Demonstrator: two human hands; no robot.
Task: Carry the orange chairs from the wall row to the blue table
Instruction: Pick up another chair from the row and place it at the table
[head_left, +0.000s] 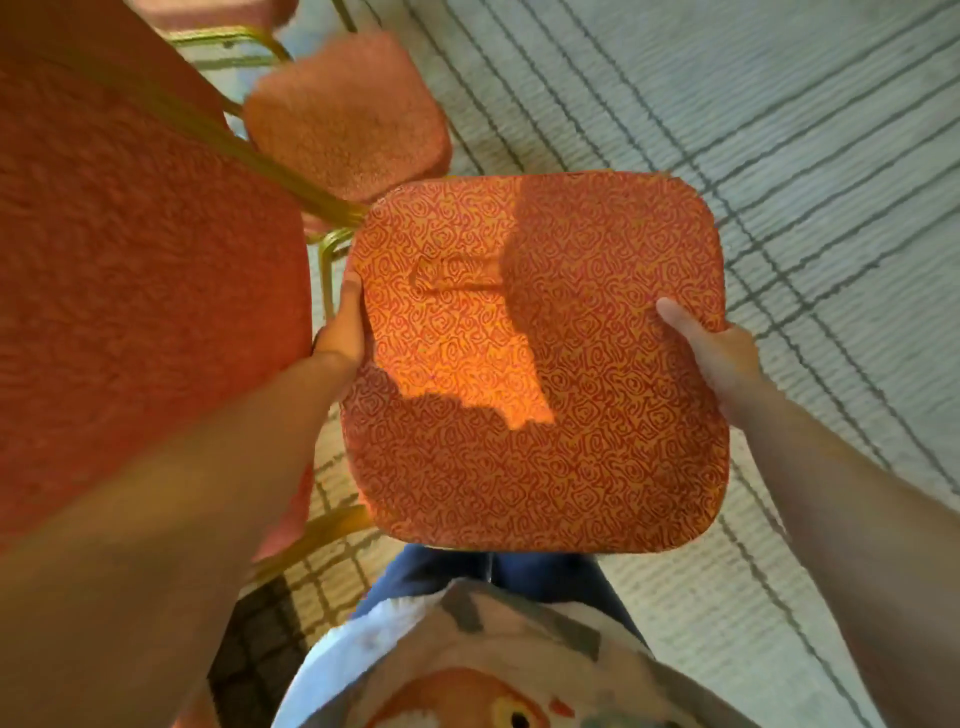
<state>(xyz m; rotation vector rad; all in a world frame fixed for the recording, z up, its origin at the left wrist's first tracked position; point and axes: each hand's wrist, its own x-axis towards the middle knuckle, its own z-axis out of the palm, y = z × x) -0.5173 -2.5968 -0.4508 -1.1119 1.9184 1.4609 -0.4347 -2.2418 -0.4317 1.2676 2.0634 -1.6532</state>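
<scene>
1. The patterned orange chair seat (535, 364) fills mid-frame above the striped carpet (779, 130), probably being lifted to carry.
2. The left grip (340, 327) at 9 o'clock and the right grip (722, 358) at 3 o'clock each clamp a seat edge, balancing the load.
3. Row chairs (353, 119) stand at 11 o'clock.
4. No readable writing.

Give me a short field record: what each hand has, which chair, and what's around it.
left hand: grips the left edge of the patterned chair seat
right hand: grips the seat's right edge, thumb on top
other orange chairs: to the left, with gold frames
floor: pale carpet with dark grid lines
blue table: not in view
</scene>
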